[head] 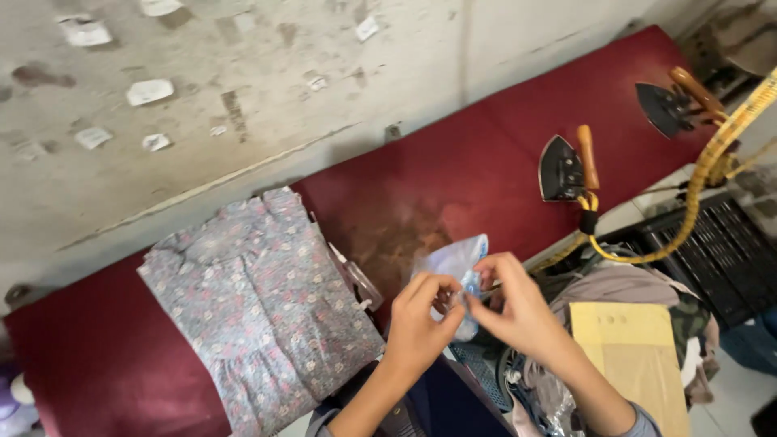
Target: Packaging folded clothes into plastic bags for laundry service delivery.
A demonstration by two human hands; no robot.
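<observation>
Bag [455, 267], a small clear plastic one with a bluish tint, is held up in both hands above the near edge of a dark red ironing table [453, 170]. The left hand [421, 320] has its fingers curled, thumb and forefinger pinched on the bag's lower edge; the right hand [518, 311] meets it from the other side, fingertips pinched on the same edge, so the two hands touch or nearly touch around the plastic. The upper part of the bag stands free above the fingers. To the left of the hands, a folded floral garment [259, 316] in grey-lilac lies flat on the table, with a clear hanger or tag [356, 279] poking out at its right side. Farther right on the table, well apart from the hands, an iron [566, 166] with a wooden handle stands on end, and a second iron [672, 101] sits near the far corner. A yellow braided cord [696, 194] runs from the nearer iron off to the upper right. Below the right forearm lie a heap of clothes [631, 283] and a tan paper envelope [635, 348]. A black crate [720, 251] stands beside the table, and behind the table is a stained wall [243, 81].
</observation>
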